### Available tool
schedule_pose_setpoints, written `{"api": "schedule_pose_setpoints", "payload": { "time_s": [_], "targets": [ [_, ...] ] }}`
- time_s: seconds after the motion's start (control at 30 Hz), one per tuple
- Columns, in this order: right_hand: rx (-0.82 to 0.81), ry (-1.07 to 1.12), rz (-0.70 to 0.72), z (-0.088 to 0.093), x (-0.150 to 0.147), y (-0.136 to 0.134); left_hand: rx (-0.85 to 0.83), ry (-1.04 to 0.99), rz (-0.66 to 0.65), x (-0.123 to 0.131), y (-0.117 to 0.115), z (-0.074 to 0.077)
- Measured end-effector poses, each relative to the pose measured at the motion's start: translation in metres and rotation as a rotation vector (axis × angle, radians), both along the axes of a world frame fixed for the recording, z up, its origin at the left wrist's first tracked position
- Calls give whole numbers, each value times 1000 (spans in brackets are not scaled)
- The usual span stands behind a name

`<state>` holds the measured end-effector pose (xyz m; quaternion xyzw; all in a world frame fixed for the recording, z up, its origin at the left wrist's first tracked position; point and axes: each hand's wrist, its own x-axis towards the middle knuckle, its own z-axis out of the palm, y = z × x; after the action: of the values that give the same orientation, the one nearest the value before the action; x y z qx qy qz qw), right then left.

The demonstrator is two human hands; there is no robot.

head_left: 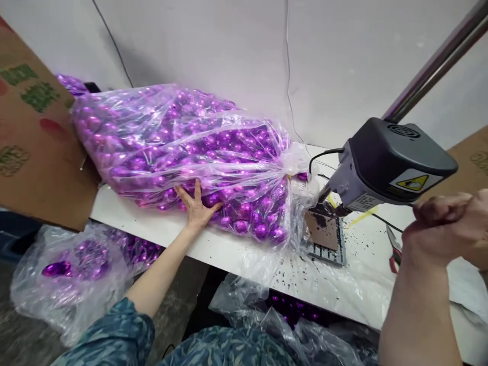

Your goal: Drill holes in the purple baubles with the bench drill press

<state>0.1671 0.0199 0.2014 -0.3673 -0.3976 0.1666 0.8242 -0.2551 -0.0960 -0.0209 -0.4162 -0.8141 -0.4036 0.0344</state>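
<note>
The clear bag (179, 147) of purple balls (241, 226) lies mid-frame; the left hand (196, 209) is spread against its lower side, the right hand (444, 223), at right, is curled, around what I cannot tell. The bag is probably light, soft and slippery, so its gathered neck (294, 160) should give the surest hold.

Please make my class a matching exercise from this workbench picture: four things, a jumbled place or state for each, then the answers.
Things
1. Left hand
2. Bag of purple baubles
3. Machine head
4. Metal pole

Descriptions
A. carries a yellow warning triangle
B. fingers spread against the bag
C. slants towards the top right corner
D. gathered at the neck

Pairs: 1-B, 2-D, 3-A, 4-C
</note>
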Motion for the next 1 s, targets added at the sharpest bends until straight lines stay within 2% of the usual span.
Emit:
{"api": "schedule_pose_setpoints", "payload": {
  "time_s": [0.1,0.3,0.43,0.53,0.7,0.8,0.87,0.93,1.0],
  "targets": [
    [159,-133,172,-3,2,1,23,-2,-29,-5,27,12],
    [122,-108,130,-2,0,0,49,11,-95,-7,73,37],
    [90,-68,108,0,-3,0,13,21,-100,-7,88,43],
    [65,-56,107,0,-4,-1,-7,49,-172,-8,79,39],
    [70,-63,115,-1,-2,-2,12,94,-288,-18,38,19],
    [81,-67,125,-1,-1,-3,99,118,-216,-18,16,9],
    [90,-65,131,-1,0,-3,181,153,-181,-8,7,8],
    [101,-62,136,-1,-1,-2,234,227,-299,16,3,14],
    [112,-57,132,-1,-1,-2,221,329,-584,51,4,24]
  ]
}}
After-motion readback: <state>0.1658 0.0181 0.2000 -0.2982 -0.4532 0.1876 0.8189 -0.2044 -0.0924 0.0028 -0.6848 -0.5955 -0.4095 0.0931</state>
